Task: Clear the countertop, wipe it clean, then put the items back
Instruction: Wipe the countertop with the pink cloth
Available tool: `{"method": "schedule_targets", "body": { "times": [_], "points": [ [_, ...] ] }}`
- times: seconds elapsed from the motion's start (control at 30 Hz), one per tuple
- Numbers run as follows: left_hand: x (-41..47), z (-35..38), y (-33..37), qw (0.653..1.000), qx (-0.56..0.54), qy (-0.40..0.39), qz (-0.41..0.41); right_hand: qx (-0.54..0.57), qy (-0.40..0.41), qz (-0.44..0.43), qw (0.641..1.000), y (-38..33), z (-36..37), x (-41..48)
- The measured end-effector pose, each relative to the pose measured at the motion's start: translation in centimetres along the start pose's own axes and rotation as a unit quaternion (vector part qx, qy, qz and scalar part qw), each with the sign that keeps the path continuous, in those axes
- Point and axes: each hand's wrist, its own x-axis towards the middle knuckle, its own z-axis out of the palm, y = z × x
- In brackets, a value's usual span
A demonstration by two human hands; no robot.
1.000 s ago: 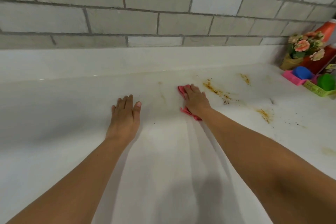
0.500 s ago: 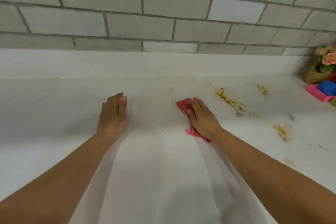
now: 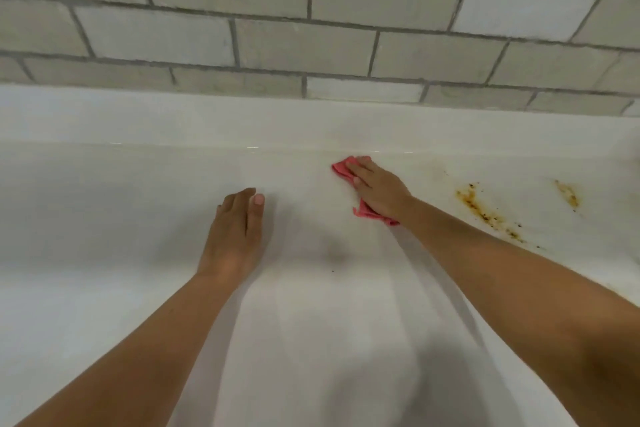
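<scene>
Pressing a crumpled pink cloth [image 3: 343,168], the right hand [image 3: 379,192] lies flat-fingered; left hand [image 3: 235,236] flat on stained white countertop [image 3: 104,218].

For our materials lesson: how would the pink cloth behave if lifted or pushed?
Probably floppy: the cloth lies crumpled under the right hand. Likely light, being thin and mostly hidden beneath it. It should slide easily on the glossy counter.

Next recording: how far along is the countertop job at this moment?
Clearing looks done: no kitchen items show on the visible countertop. In hand: the right hand presses a pink cloth flat near the back edge, while the left hand rests flat. Left: the brown stains right of the cloth are unwiped, and no items are back.
</scene>
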Motion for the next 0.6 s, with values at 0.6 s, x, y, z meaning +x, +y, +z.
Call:
{"method": "schedule_targets", "body": {
  "times": [0.6],
  "points": [
    [0.2, 0.3, -0.3, 1.0, 0.005, 0.015, -0.001, 0.005, -0.083, -0.028, 0.996, -1.6, 2.8, 4.4]
  ]
}}
